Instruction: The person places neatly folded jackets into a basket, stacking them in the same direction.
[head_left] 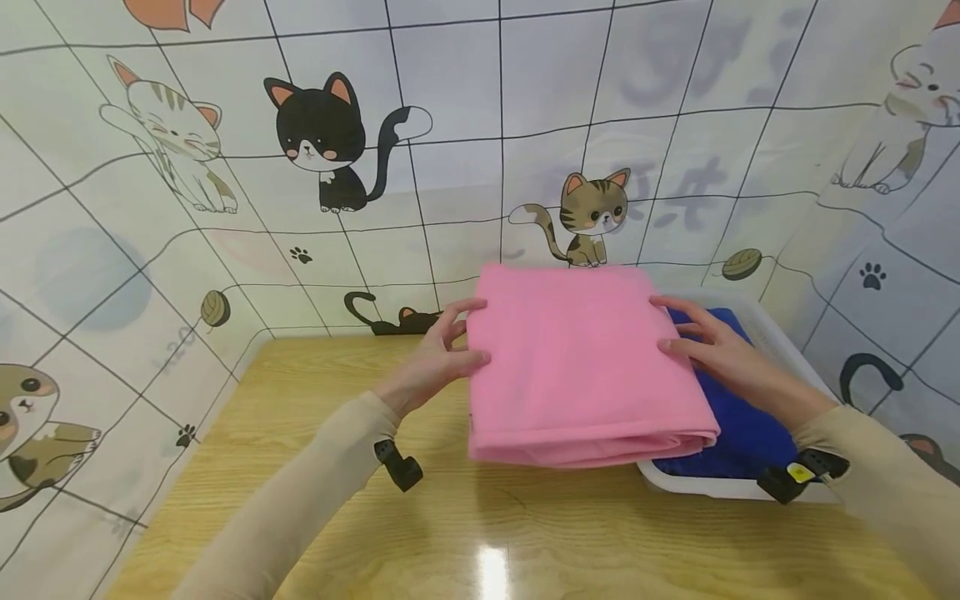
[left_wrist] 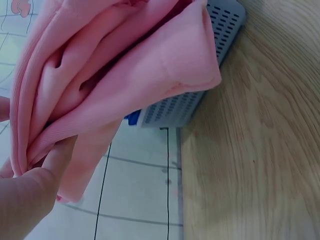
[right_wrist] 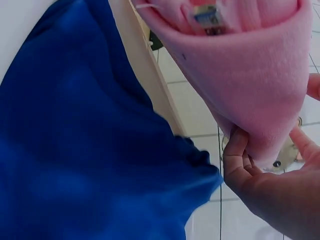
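Observation:
A folded pink garment point(head_left: 573, 358) is held up between both hands, tilted over the table and overlapping the basket's left part in the head view. The left hand point(head_left: 435, 358) grips its left edge, thumb on the front face; in the left wrist view several folded layers point(left_wrist: 100, 65) hang from that grip. At the opposite edge, the right hand point(head_left: 723, 354) pinches the cloth between thumb and fingers. A small label point(right_wrist: 207, 17) shows inside the folds in the right wrist view. Beneath the right hand lies a blue cloth point(head_left: 738, 417) inside a white basket point(head_left: 720, 486).
The wooden table point(head_left: 337, 517) reaches back to a white tiled-pattern wall covering point(head_left: 465, 183) printed with cartoon cats. Perforated sides of the basket point(left_wrist: 172, 110) appear in the left wrist view. Each wrist wears a small black camera point(head_left: 401, 467).

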